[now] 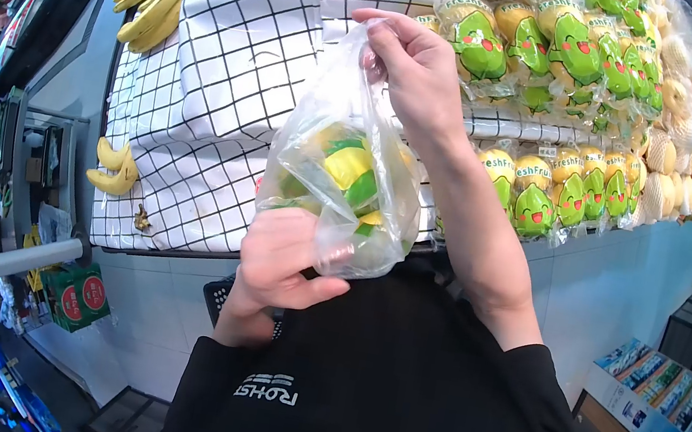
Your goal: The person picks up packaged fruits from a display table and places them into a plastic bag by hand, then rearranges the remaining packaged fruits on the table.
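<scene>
A clear plastic bag (pixel 299 141) hangs upright in front of my chest, with fruit (pixel 349 167) wrapped in yellow and green inside. The plastic blurs the fruit's kind. My right hand (pixel 419 69) is closed in a pinch on the gathered top of the bag. Low on the bag's near left side is my left hand (pixel 281 255), slightly blurred, with its thumb stretched apart from the fingers. Its fingertips overlap the plastic and are partly hidden, and the hand seems to touch the bag without gripping it.
A display table with a white checked cloth (pixel 237 45) lies ahead. Bananas (pixel 155 19) rest along its left edge. Packaged fruit (pixel 563 47) with green cartoon labels is stacked at right. A roll (pixel 27 259) and a green box (pixel 79 298) are at lower left.
</scene>
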`<state>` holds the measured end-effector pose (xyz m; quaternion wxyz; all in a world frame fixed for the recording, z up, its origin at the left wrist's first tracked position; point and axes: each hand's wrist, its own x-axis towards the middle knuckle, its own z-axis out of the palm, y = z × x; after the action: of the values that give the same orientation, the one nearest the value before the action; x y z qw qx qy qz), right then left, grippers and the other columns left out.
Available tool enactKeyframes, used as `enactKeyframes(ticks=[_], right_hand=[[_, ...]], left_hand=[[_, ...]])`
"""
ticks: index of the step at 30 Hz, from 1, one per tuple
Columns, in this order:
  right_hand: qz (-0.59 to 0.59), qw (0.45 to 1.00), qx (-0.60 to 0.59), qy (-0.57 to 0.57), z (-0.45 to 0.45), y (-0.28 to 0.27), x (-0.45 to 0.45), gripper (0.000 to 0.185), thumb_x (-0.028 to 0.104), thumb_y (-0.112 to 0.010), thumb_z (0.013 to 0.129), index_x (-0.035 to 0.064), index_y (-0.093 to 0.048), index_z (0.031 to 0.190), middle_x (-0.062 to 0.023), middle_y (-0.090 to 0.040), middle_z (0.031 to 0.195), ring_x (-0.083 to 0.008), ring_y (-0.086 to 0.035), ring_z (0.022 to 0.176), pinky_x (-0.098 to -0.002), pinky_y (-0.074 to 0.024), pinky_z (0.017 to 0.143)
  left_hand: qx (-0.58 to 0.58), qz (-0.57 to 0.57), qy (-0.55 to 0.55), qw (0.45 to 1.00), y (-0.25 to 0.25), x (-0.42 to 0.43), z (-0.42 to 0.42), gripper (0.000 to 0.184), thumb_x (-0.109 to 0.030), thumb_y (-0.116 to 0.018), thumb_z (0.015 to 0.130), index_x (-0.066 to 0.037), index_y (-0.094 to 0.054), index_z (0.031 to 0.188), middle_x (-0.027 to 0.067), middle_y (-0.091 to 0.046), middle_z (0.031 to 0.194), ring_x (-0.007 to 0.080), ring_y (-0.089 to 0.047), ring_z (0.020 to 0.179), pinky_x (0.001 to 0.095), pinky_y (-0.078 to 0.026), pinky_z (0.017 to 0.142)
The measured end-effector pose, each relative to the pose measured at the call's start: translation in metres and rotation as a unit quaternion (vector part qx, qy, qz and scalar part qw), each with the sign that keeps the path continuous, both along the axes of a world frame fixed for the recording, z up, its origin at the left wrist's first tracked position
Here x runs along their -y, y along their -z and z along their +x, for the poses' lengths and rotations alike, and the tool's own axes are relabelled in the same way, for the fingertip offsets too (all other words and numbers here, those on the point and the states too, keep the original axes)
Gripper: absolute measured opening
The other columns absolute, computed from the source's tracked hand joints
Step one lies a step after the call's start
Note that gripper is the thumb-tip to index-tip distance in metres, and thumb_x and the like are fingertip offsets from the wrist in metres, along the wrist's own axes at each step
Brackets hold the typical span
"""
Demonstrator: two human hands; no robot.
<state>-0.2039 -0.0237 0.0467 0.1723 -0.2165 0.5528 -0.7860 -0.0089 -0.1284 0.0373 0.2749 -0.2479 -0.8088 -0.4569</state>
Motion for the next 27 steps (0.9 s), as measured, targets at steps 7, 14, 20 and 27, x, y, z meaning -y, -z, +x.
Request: enactKeyframes(ticks=[7, 14, 20, 27], right_hand=[[-0.005, 0.996, 0.07, 0.059, 0.003, 0.014, -0.007, 0.028, 0.014, -0.054, 0.1, -0.003, -0.061, 0.121, -0.0058, -0.069, 0.088, -0.0089, -0.064, 0.082, -0.0237, -0.0505, 0.077], [0.088, 0.996, -0.008, 0.015, 0.05, 0.033, -0.042, 0.056, 0.017, -0.054, 0.1, -0.0042, -0.033, 0.147, -0.0207, -0.048, 0.141, -0.0234, -0.045, 0.133, -0.0348, -0.0353, 0.11], [0.24, 0.955, -0.168, 0.042, 0.083, 0.071, -0.081, 0.074, 0.044, -0.058, 0.093, -0.0024, -0.035, 0.146, -0.0242, -0.038, 0.148, -0.0349, -0.035, 0.139, -0.0418, -0.0275, 0.114], [0.336, 0.918, -0.178, 0.114, 0.076, 0.065, -0.048, 0.053, 0.037, -0.054, 0.095, -0.0019, -0.049, 0.131, -0.021, -0.054, 0.121, -0.037, -0.047, 0.115, -0.0438, -0.0373, 0.101]], left_hand=[[0.178, 0.071, -0.362, 0.912, 0.035, 0.007, -0.006, 0.054, -0.015, -0.073, 0.085, 0.007, -0.055, 0.13, 0.0217, -0.049, 0.14, 0.0318, -0.052, 0.126, 0.0366, -0.043, 0.101], [0.365, 0.117, -0.382, 0.841, 0.049, 0.021, -0.03, 0.03, -0.002, -0.052, 0.094, 0.01, -0.058, 0.12, 0.0182, -0.061, 0.121, 0.0271, -0.059, 0.112, 0.0352, -0.046, 0.098], [0.2, 0.329, -0.344, 0.856, 0.087, 0.04, -0.044, 0.026, -0.018, -0.05, 0.098, 0.008, -0.055, 0.099, 0.019, -0.064, 0.103, 0.0278, -0.062, 0.101, 0.0406, -0.048, 0.096], [0.202, 0.576, -0.308, 0.73, 0.068, 0.035, -0.047, 0.029, -0.024, -0.054, 0.098, 0.003, -0.057, 0.091, 0.0151, -0.061, 0.093, 0.0245, -0.061, 0.092, 0.0377, -0.052, 0.088]])
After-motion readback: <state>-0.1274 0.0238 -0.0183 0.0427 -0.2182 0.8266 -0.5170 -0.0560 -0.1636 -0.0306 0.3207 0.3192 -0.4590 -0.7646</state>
